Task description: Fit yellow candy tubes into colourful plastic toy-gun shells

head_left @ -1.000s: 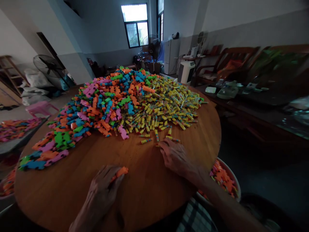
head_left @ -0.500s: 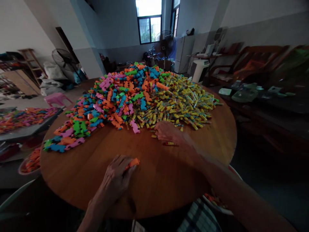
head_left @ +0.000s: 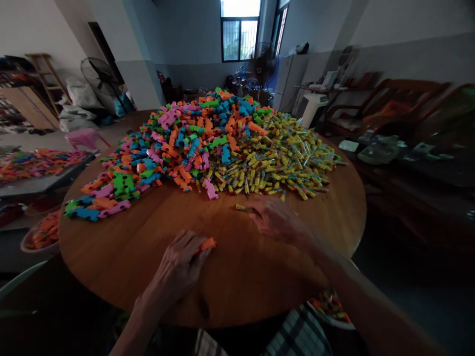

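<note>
My left hand (head_left: 183, 257) rests on the round wooden table (head_left: 148, 257), its fingers closed round an orange plastic piece (head_left: 207, 244). My right hand (head_left: 272, 217), smeared by motion, is low over the table in front of the pile of yellow-wrapped sticks (head_left: 282, 153). One yellow stick (head_left: 241, 207) lies at its fingertips; whether the fingers grip it is unclear. Left of the sticks rises a heap of orange, blue, green and pink pieces (head_left: 178, 143). A pink piece (head_left: 211, 189) lies at the heap's front edge.
A row of joined coloured pieces (head_left: 100, 207) lies on the table's left. Beyond it are a side table of pieces (head_left: 40, 163) and a basin (head_left: 27, 242). Below the right edge stands a tub (head_left: 330, 319). A wooden chair (head_left: 386, 106) is at the back right.
My right hand has moved back from the stick pile, toward me and slightly right. My left hand still holds the orange piece. The view has shifted a little.
</note>
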`<action>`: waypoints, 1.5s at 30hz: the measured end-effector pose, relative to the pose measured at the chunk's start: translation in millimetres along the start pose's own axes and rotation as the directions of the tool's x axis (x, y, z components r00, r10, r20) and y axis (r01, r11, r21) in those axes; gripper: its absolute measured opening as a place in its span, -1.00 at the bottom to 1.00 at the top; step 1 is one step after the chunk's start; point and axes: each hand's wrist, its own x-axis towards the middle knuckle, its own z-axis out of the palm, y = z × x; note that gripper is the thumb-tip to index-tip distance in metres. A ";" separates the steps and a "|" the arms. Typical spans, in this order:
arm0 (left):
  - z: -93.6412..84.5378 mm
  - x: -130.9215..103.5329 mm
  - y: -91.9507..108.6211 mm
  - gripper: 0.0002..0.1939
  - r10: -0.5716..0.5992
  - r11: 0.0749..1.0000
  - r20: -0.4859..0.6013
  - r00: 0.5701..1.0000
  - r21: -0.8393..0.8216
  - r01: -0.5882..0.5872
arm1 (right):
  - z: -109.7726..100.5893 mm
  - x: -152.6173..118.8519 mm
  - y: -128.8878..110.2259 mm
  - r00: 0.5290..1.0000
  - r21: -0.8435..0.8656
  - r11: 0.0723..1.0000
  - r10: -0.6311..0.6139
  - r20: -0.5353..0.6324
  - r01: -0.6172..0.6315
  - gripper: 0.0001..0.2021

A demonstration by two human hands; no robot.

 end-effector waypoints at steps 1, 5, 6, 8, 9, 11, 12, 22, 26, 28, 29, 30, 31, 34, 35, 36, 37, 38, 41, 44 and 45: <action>0.0 0.2 0.1 -0.89 0.003 1.000 -0.007 1.000 0.001 -0.003 | 2.8 -6.0 -2.3 0.999 -0.006 1.000 0.009 0.035 -0.009 -0.88; 0.3 0.1 0.1 -0.87 0.012 1.000 -0.025 1.000 0.007 -0.011 | 16.9 -16.2 -5.5 0.992 -0.071 0.997 0.033 0.122 -0.024 -0.83; 0.6 -0.2 0.0 -0.87 0.008 1.000 -0.024 1.000 0.005 -0.008 | 19.1 -16.2 -5.8 0.991 -0.089 0.996 0.034 0.128 -0.023 -0.81; 1.4 -1.1 -0.3 -0.88 0.001 1.000 -0.020 1.000 -0.001 -0.001 | 20.7 -15.5 -7.2 0.989 -0.115 0.993 0.048 0.140 -0.032 -0.79; 1.8 -1.5 -0.5 -0.88 -0.002 1.000 -0.016 1.000 -0.003 0.002 | 20.5 -15.6 -8.3 0.988 -0.120 0.992 0.055 0.142 -0.038 -0.79; 2.2 -2.1 -0.7 -0.88 -0.012 1.000 -0.006 1.000 -0.004 0.012 | 19.9 -17.4 -11.0 0.991 -0.109 0.993 0.065 0.118 -0.052 -0.77; 2.2 -2.2 -0.7 -0.87 -0.017 1.000 0.001 1.000 -0.005 0.017 | 19.9 -19.1 -12.3 0.994 -0.092 0.994 0.062 0.084 -0.055 -0.75; -1.0 -0.2 0.7 -0.87 -0.025 1.000 0.001 1.000 -0.016 0.025 | 44.3 -49.4 -22.4 0.922 0.250 0.961 -0.016 -0.386 0.121 -0.66; -0.7 -1.3 0.2 -0.87 -0.039 0.999 0.009 0.999 -0.009 0.039 | 49.6 -68.9 -23.1 0.903 0.297 0.952 0.064 -0.425 0.072 -0.91; -0.6 -1.9 -1.0 -0.87 -0.049 0.999 0.025 0.998 -0.001 0.049 | 48.0 -79.0 -21.6 0.917 0.285 0.956 0.053 -0.396 0.067 -0.94; -0.5 -2.0 -1.7 -0.86 -0.046 0.999 0.026 0.999 0.003 0.046 | 46.8 -83.6 -20.4 0.924 0.277 0.959 0.051 -0.380 0.061 -0.91; -0.4 -1.8 -2.5 -0.86 -0.037 0.999 0.021 0.999 0.007 0.037 | 45.4 -87.7 -19.2 0.930 0.272 0.961 0.052 -0.364 0.053 -0.89; -0.3 -1.5 -3.2 -0.87 -0.024 1.000 0.010 1.000 0.010 0.024 | 44.0 -91.3 -17.9 0.934 0.267 0.963 0.056 -0.353 0.044 -0.88; -0.3 0.2 -4.3 -0.87 0.009 1.000 -0.027 1.000 0.012 -0.008 | 39.9 -98.7 -14.6 0.936 0.213 0.976 0.032 -0.351 0.047 -0.86; -0.6 0.9 -4.2 -0.87 0.010 1.000 -0.036 0.999 0.011 -0.010 | 38.5 -100.0 -13.8 0.938 0.182 0.982 0.016 -0.346 0.051 -0.84; -1.0 1.5 -3.8 -0.87 0.011 1.000 -0.041 0.999 0.011 -0.010 | 37.1 -100.8 -13.0 0.943 0.153 0.987 0.002 -0.332 0.052 -0.83; -1.4 2.1 -3.4 -0.87 0.012 1.000 -0.044 0.999 0.012 -0.011 | 35.8 -101.0 -12.3 0.951 0.129 0.990 -0.007 -0.310 0.049 -0.81; -1.9 2.5 -2.9 -0.87 0.013 1.000 -0.046 0.999 0.011 -0.013 | 34.5 -100.7 -11.4 0.957 0.110 0.993 -0.013 -0.289 0.046 -0.80; -2.6 2.6 -2.2 -0.86 0.008 1.000 -0.033 0.999 0.007 -0.007 | 32.1 -96.8 -8.1 0.965 0.077 0.995 -0.036 -0.261 0.058 -0.78; -1.8 1.8 -2.8 -0.85 -0.029 1.000 -0.024 0.999 0.012 0.029 | 33.0 -90.3 -3.0 0.944 0.066 0.994 -0.066 -0.324 0.092 -0.78; -1.4 1.4 -3.1 -0.84 -0.036 0.999 -0.023 0.999 0.015 0.037 | 34.1 -88.2 -1.1 0.936 0.064 0.993 -0.072 -0.344 0.100 -0.78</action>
